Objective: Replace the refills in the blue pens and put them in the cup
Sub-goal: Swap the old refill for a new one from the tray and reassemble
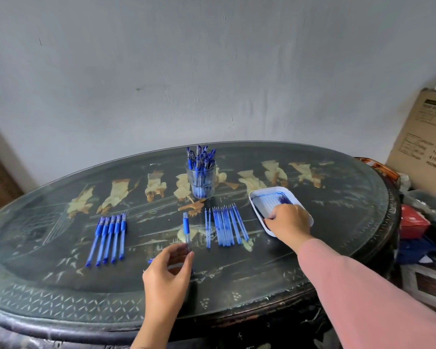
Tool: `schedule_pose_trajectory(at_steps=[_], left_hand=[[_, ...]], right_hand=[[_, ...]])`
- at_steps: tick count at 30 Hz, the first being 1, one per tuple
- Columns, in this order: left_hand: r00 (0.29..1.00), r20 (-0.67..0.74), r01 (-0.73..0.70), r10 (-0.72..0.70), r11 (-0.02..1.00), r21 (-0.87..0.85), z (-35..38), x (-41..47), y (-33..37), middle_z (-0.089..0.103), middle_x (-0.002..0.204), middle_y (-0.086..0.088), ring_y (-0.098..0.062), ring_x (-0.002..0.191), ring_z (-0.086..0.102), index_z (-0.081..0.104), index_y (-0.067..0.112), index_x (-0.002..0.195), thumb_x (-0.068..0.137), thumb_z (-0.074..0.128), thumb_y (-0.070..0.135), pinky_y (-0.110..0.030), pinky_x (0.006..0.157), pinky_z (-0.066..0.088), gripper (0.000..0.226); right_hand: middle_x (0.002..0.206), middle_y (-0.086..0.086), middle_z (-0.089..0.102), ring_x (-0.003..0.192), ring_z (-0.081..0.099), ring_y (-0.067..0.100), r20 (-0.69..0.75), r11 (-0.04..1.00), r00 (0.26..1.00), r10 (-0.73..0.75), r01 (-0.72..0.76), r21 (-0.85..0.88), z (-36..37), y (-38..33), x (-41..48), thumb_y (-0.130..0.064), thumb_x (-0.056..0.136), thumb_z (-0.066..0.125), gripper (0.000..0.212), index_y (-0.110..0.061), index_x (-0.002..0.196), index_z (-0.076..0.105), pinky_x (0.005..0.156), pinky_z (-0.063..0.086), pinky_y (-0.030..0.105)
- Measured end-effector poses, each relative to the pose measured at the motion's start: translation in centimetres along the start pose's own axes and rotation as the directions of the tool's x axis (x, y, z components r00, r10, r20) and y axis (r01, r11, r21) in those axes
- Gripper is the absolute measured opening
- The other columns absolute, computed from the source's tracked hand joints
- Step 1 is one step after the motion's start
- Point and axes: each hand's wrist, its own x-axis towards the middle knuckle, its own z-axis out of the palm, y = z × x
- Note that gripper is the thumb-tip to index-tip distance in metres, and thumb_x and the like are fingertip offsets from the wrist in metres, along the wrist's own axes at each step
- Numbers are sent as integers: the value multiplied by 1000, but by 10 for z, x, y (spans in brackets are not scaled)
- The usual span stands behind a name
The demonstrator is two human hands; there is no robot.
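Pen barrel [186,229], seemingly empty, is pinched at its near end by the left hand [167,270]. Right hand [288,221] is curled over the tray [252,200]; any hold cannot be told. One refill [227,227] from between the hands should be taken singly and seated fully.

Long pink sleeve [363,293] (right side)

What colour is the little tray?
The tray is white, with blue smudges inside, seen in the head view.
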Motion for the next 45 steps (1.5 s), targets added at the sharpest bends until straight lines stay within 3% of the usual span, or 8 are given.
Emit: schedule_pose_trajectory(at_steps=[11,15,17,20,23,25,36,45], left_hand=[[999,3,-39,39,999,-4,0,-3,-2,74,86,12,-1,79,70,72,22,94,80,77,8,-16,73,56,20],[999,19,-46,47,998,-38,1,-3,-1,74,83,14,-1,78,70,73,23,92,79,78,6,-12,71,54,22],[997,37,-59,62,997,-57,1,-5,1,74,83,15,-1,77,70,73,23,90,79,77,4,-10,70,53,22],[995,52,-86,89,995,-58,1,-5,3,74,81,13,-2,76,70,74,22,90,78,78,2,-9,70,52,23],[993,62,-98,102,994,-58,1,-5,2,74,81,11,-4,76,71,74,24,90,78,78,2,-12,72,54,25],[992,69,-101,105,993,-64,1,-5,0,74,82,12,-5,77,71,74,24,91,78,78,3,-16,73,55,25],[989,84,-118,125,989,-85,1,-4,-2,73,81,9,-8,76,71,74,24,92,79,78,5,-22,73,57,24],[987,95,-124,133,988,-92,1,-4,-4,73,80,8,-10,75,71,74,23,93,79,78,6,-26,72,59,22]], right_hand=[[81,7,67,72,50,24,-6,990,994,108,-107,94,12,-6,4,-27,93,58,22,-12,83,71,63,36,27],[66,5,59,64,50,22,-53,937,990,128,-103,335,-5,-14,-1,-22,95,55,32,-8,68,64,49,28,25],[69,5,64,62,53,16,-31,821,995,97,-63,567,-22,-31,-11,-20,96,57,27,-4,77,69,50,35,23],[84,2,71,75,66,12,121,471,992,28,-120,874,-47,-64,-35,-19,97,60,16,-7,100,70,64,53,20],[88,10,71,82,73,21,236,184,963,-127,-211,960,-64,-90,-57,-15,99,57,17,-2,108,63,72,62,35],[88,12,69,83,74,26,239,94,950,-203,-224,970,-73,-102,-68,-14,101,53,16,-1,110,56,72,62,43],[88,5,60,73,69,16,144,295,952,-271,-60,954,-79,-117,-68,-17,103,45,5,-12,104,45,60,62,35],[86,3,59,70,68,14,108,364,953,-284,3,932,-76,-120,-63,-17,103,46,4,-14,101,45,58,61,35]])
